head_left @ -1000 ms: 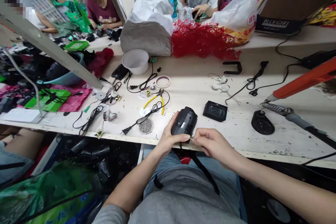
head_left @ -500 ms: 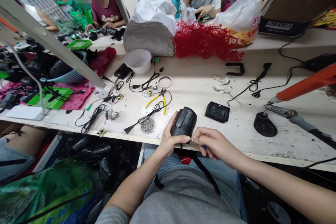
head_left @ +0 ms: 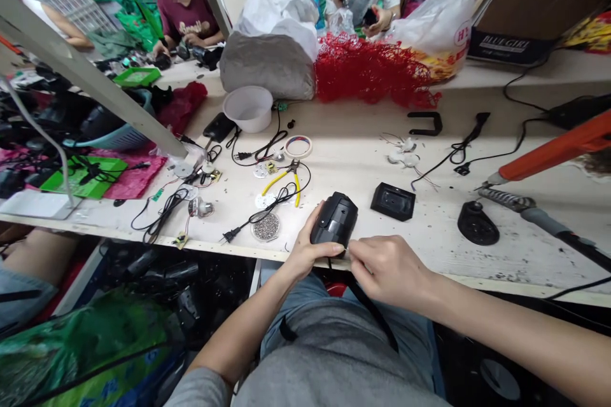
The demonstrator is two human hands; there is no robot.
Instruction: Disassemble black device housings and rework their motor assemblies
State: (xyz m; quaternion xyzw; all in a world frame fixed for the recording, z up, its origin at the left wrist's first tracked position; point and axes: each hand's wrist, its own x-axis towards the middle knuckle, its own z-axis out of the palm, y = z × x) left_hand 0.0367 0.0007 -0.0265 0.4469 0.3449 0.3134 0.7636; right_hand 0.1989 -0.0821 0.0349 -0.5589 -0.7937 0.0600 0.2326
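Black housing (head_left: 337, 219): at the front edge of the desk (head_left: 432, 200), gripped in my left hand (head_left: 305, 249)
Handling: probably stiff, light, slightly slippery; best held by its broad sides
Right hand (head_left: 387, 267): pinching a thin pale piece (head_left: 347, 248) at the housing's near end
Change: my right hand curls tighter than half a second ago

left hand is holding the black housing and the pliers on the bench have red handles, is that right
Not quite: the pliers on the bench have yellow handles, not red, as the head view shows. The left hand is indeed holding the black housing.
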